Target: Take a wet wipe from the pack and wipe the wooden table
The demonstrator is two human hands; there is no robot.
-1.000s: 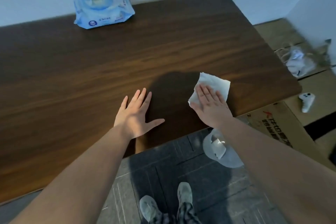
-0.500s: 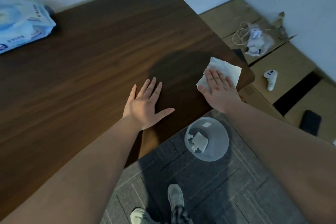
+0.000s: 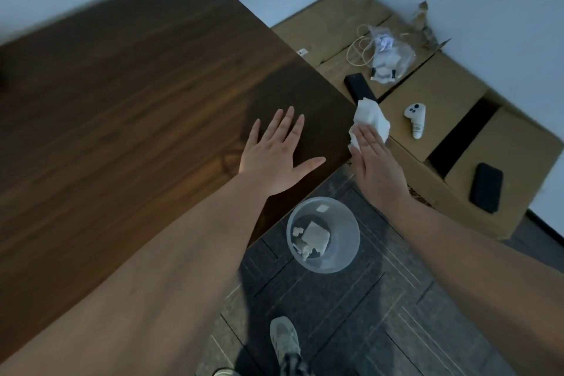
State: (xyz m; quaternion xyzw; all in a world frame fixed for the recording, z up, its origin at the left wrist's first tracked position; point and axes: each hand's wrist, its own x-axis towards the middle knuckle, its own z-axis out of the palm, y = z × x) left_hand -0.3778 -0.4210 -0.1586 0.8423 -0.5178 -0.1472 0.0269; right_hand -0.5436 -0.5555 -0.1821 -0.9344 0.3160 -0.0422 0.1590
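The dark wooden table fills the left of the view. My left hand lies flat on it near its right corner, fingers spread, holding nothing. My right hand is at the table's right edge, and the white wet wipe hangs crumpled from under its fingers, past the corner and off the tabletop. The pack of wipes is out of view.
A clear plastic bowl with used wipes sits on the dark floor below the table's edge. Cardboard boxes to the right carry a white controller, a black phone, a black block and a plastic bag with cable.
My right hand has slid the wipe rightward across the table and over its right edge. The view swung right, so the pack left the frame. My left hand stayed flat.
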